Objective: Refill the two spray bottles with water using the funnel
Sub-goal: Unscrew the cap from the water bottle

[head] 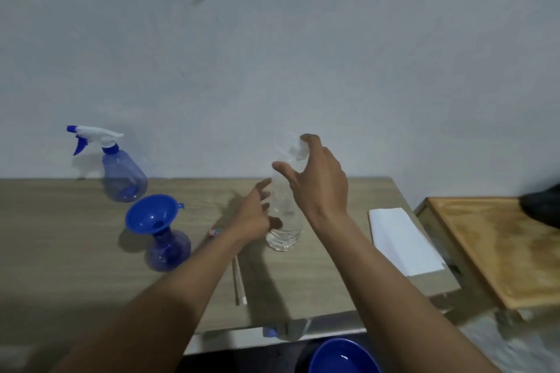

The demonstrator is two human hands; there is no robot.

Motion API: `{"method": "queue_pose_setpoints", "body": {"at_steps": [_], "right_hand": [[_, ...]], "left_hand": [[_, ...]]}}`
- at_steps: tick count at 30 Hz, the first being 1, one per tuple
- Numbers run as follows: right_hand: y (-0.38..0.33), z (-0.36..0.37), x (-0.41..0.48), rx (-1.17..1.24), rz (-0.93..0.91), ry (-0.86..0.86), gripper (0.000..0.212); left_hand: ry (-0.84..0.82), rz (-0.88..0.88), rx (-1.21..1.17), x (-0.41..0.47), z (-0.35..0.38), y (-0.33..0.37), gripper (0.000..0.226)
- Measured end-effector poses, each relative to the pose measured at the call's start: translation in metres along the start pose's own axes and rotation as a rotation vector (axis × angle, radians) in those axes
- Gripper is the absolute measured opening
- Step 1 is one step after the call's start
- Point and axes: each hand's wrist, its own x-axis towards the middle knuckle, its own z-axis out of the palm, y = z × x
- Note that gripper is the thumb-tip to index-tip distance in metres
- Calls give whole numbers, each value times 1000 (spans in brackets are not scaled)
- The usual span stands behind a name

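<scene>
Uncapping looks to be the step: right hand (321,179) spreads loose fingers over the bottle (285,232) cap (296,150), left hand (251,218) open beside it, funnel (151,213) waiting in the sprayer (168,251) left of it, so next comes a firm grip and twist.

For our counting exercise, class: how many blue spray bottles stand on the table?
2. The back spray bottle stands far left by the wall, trigger head on. The near spray bottle stands in front of it, headless, with the funnel in its neck. Nothing suggests a hidden third.
</scene>
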Motion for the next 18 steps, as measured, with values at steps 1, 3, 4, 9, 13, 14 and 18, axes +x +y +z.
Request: {"method": "queue_pose_setpoints", "body": {"at_steps": [1, 3, 4, 9, 13, 14, 18], "right_hand": [[-2, 0, -2, -3, 2, -2, 55], [-5, 1, -6, -6, -4, -22, 55], [-5, 0, -8, 17, -4, -44, 54], [1, -13, -5, 366, 107, -146, 43], [1, -12, 3, 355, 130, -89, 31], [1, -10, 4, 328, 116, -73, 30], [-1, -1, 7, 281, 106, -35, 23]], "left_hand": [[23, 21, 72, -5, 8, 0, 94], [89, 82, 174, -6, 16, -1, 93], [97, 86, 188, -5, 16, -1, 92], [-31, 80, 243, 3, 1, 7, 91], [-70, 59, 246, 1, -1, 22, 93], [-23, 38, 244, -3, 2, 25, 87], [155, 112, 195, -11, 9, 20, 75]]}}
